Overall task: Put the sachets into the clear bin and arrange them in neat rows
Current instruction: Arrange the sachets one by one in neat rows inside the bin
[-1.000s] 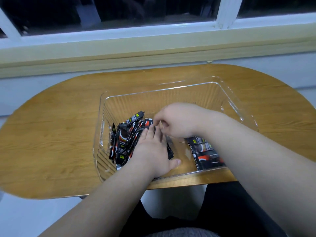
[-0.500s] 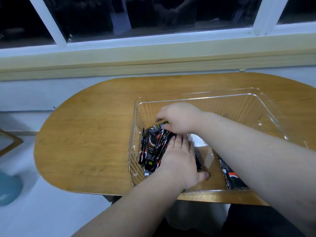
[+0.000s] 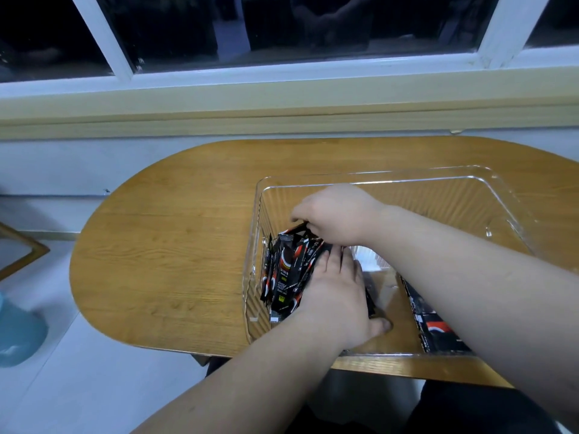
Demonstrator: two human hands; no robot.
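Pressing black sachets (image 3: 286, 270) in clear bin (image 3: 407, 180), left hand (image 3: 335, 296) fingers (image 3: 332, 261) straight; right hand (image 3: 338, 214) pinching tops; print unreadable

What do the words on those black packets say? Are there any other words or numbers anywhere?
On the black, red and white foil sachets bunched at the bin's left: white print and a small yellow-green patch, all too blurred to read.
On the flat black sachets at the right: a red and white mark, no letters I can read.
On the clear plastic bin and the oval wooden table: no text seen.
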